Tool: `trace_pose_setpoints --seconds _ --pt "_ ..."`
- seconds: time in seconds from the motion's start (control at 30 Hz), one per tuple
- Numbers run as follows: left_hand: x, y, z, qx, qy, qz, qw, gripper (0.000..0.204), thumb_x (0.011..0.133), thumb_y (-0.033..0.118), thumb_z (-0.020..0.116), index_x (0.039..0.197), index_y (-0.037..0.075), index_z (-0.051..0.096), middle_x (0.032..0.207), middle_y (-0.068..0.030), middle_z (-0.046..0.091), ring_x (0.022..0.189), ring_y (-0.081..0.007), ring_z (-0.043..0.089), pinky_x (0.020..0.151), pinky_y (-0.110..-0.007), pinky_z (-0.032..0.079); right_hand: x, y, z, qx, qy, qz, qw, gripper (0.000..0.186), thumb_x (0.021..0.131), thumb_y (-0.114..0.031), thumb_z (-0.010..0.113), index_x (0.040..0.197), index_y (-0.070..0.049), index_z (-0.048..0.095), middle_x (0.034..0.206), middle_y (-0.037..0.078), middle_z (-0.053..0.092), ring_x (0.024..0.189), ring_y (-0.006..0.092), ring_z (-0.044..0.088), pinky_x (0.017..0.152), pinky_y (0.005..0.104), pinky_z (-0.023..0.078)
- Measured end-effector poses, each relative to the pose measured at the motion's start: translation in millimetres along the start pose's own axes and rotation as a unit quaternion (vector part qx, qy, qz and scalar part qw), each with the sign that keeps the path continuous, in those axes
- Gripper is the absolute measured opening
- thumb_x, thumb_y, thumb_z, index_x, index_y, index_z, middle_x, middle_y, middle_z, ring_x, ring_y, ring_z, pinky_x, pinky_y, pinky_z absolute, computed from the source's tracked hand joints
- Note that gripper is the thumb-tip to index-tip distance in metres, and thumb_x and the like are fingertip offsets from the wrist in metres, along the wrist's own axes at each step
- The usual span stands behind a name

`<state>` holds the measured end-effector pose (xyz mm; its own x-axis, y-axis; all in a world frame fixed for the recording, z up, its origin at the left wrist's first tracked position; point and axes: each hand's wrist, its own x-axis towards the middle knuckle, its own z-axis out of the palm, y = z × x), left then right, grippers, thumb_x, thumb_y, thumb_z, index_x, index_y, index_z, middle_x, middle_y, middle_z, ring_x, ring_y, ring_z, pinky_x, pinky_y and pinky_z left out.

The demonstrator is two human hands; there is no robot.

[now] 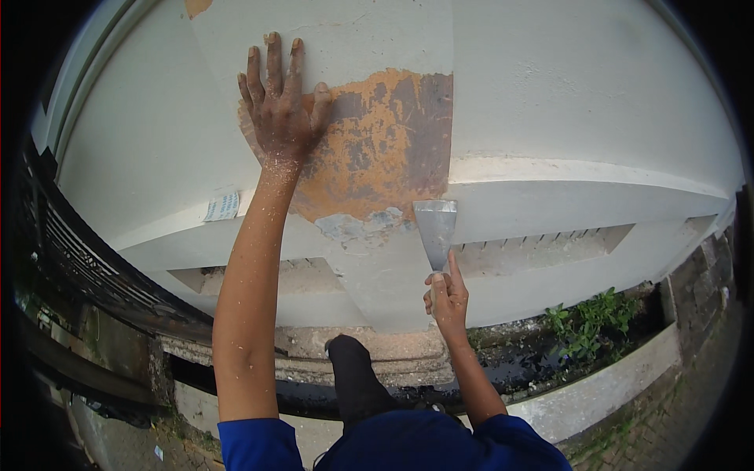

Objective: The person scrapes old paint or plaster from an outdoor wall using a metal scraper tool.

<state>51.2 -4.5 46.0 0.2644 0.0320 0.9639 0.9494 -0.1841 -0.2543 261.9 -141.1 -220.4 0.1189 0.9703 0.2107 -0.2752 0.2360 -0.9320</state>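
Observation:
My left hand (pixel 283 114) lies flat against the wall (pixel 542 94) with its fingers spread, over the left side of a stripped patch (pixel 377 149) of orange and grey-brown. In my right hand (pixel 448 302) is a paint scraper (pixel 437 228), its index finger stretched along the blade. The scraper's broad metal edge points up and meets the wall by the patch's lower right corner; whether it presses there I cannot tell. Pale flakes dust my left hand and forearm. Below the patch, rough grey plaster (pixel 353 225) shows through the white paint.
Along the wall's foot runs a dark ditch (pixel 503 369) with a green plant (pixel 593 326) at the right. My foot is on a ledge (pixel 400 345). A black metal gate (pixel 102 251) stands at the left. A paper notice (pixel 223 206) hangs left of my forearm.

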Motion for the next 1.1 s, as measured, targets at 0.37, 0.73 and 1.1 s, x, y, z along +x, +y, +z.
trace_pose_setpoints --seconds 0.37,0.73,1.1 --pt "-4 2 2 0.018 0.008 -0.012 1.0 0.059 0.083 0.038 0.049 0.138 0.016 0.04 0.149 -0.0057 0.026 0.139 -0.0285 0.016 0.111 -0.052 0.013 -200 171 -178 -0.204 0.068 0.158 0.964 0.061 0.086 -0.01 0.055 0.141 -0.003 0.03 0.073 0.003 0.054 0.051 0.0062 0.048 0.043 0.0239 0.041" --pt "-1 0 0 0.003 0.02 0.006 1.0 0.057 0.081 0.032 0.052 0.135 0.013 0.044 0.148 -0.007 0.029 0.137 -0.0319 0.021 0.11 -0.052 0.017 -116 56 -123 0.085 0.098 0.194 0.972 0.082 0.079 0.009 0.044 0.148 -0.016 0.006 0.091 0.006 0.051 0.058 0.0117 0.052 0.042 0.0247 0.042" --pt "-6 4 -4 -0.02 0.001 -0.012 1.0 0.054 0.078 0.027 0.053 0.13 0.012 0.05 0.146 -0.0072 0.034 0.138 -0.0291 0.021 0.111 -0.052 0.014 0 -100 -2 0.104 -0.113 -0.01 0.988 0.065 0.092 -0.007 0.048 0.147 -0.012 0.012 0.087 0.006 0.052 0.049 0.0077 0.046 0.036 0.0208 0.036"
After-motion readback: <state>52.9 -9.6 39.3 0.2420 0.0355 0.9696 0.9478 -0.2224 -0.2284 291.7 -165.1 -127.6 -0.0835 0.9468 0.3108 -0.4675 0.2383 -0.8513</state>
